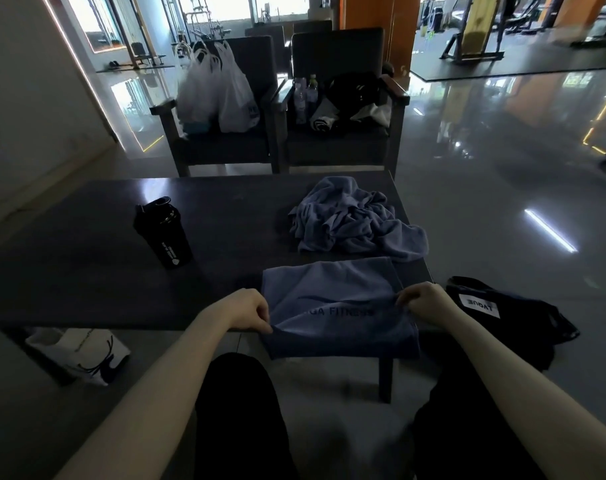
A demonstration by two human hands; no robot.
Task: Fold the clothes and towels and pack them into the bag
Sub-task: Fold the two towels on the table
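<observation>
at the near edge of the dark table point(87, 271) a blue towel point(332, 296) lies half on the top and half hanging over the side. the left hand point(247, 311) pinches its near left corner, fingers closed on the cloth, and the right hand point(424, 301) pinches the near right corner the same way. holding both corners taut probably keeps the edge straight so it can be carried over for a fold. dark print across the towel reads "ga fitness"; the letters before that sit in a crease and cannot be read. a second blue towel point(357, 221) waits crumpled further back on the table, not yet folded. just right of the held towel, off the table's corner, a black bag point(523, 323) sits within easy reach for packing; its white label reads upside down, something like "tagne". a black shaker bottle point(163, 233) stands upright to the left, its small white print too fine to read.
</observation>
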